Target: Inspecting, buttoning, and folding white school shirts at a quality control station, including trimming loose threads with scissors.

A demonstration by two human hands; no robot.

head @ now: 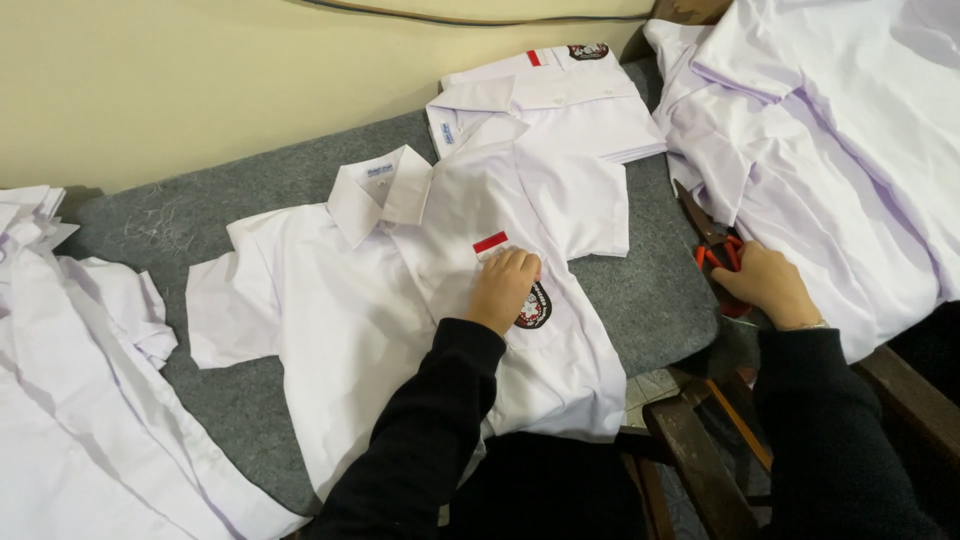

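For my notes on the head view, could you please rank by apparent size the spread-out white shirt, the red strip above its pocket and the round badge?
1. Spread-out white shirt
2. Round badge, partly hidden by the left hand
3. Red strip, looks nearly alike

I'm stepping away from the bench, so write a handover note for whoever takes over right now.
Left hand: flat on the chest pocket of the white shirt spread on the grey pad, beside the round badge and just below the red strip.
Right hand: on the red-handled scissors at the pad's right edge; grip not clear.
Done: a folded shirt lies behind.
Left: the spread shirt is unfolded; loose shirts are heaped at right and left.
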